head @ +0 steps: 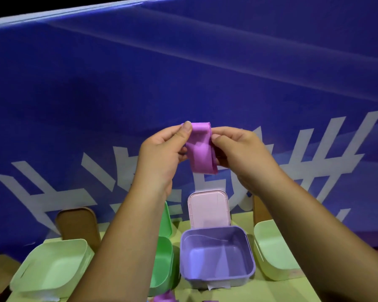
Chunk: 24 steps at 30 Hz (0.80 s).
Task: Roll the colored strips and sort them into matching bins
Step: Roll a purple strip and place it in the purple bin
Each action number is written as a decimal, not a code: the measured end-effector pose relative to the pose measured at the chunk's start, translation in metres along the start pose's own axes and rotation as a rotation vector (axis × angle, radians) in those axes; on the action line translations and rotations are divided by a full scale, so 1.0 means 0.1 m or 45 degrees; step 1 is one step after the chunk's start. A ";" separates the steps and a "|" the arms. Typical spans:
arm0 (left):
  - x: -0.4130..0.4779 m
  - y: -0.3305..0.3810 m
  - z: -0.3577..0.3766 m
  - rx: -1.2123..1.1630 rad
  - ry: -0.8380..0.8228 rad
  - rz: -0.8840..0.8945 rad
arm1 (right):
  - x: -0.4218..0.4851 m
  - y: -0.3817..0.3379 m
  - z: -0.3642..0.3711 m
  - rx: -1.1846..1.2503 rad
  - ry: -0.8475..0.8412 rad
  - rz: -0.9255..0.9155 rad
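Observation:
A purple strip (201, 149), partly rolled with a loose loop hanging down, is held up in the air above the bins. My left hand (162, 153) pinches its upper left end with thumb and fingers. My right hand (240, 151) pinches its right side. Below stands the open purple bin (216, 277), empty, with its pink lid (208, 209) upright behind it. A green bin (163, 258) sits to its left, partly hidden by my left forearm.
A pale green bin (50, 269) with a brown lid (76, 223) stands at the left, another pale green bin (273, 253) at the right. More purple strip pieces (165, 297) lie at the bottom edge. A blue banner wall (183, 83) rises right behind the bins.

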<state>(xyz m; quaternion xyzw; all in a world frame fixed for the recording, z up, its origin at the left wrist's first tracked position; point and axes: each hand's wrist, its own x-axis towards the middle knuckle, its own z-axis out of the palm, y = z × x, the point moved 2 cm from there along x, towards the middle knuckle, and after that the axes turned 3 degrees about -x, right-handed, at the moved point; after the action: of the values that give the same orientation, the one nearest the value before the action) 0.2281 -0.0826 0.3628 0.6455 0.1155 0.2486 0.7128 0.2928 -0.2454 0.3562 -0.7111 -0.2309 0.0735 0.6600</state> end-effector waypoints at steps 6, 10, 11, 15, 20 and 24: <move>0.18 -0.03 -0.17 0.121 -0.043 -0.051 | 0.12 0.04 0.09 -0.226 0.014 -0.092; 0.27 -0.08 -0.28 0.105 -0.053 -0.097 | 0.20 0.12 0.19 -0.365 0.119 -0.152; 0.29 -0.09 -0.30 0.089 -0.057 -0.115 | 0.21 0.13 0.21 -0.412 0.146 -0.180; 0.32 -0.11 -0.36 0.012 -0.066 -0.228 | 0.23 0.15 0.30 -0.539 0.237 -0.269; 0.36 -0.13 -0.44 0.022 -0.072 -0.348 | 0.25 0.19 0.36 -0.577 0.312 -0.308; 0.36 -0.12 -0.50 0.048 -0.097 -0.394 | 0.29 0.20 0.36 -0.616 0.331 -0.333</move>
<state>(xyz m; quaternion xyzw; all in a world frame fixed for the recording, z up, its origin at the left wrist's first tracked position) 0.2370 -0.0213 0.3497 0.6423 0.1913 0.1088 0.7342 0.3080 -0.2009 0.3378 -0.8154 -0.2449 -0.1607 0.4993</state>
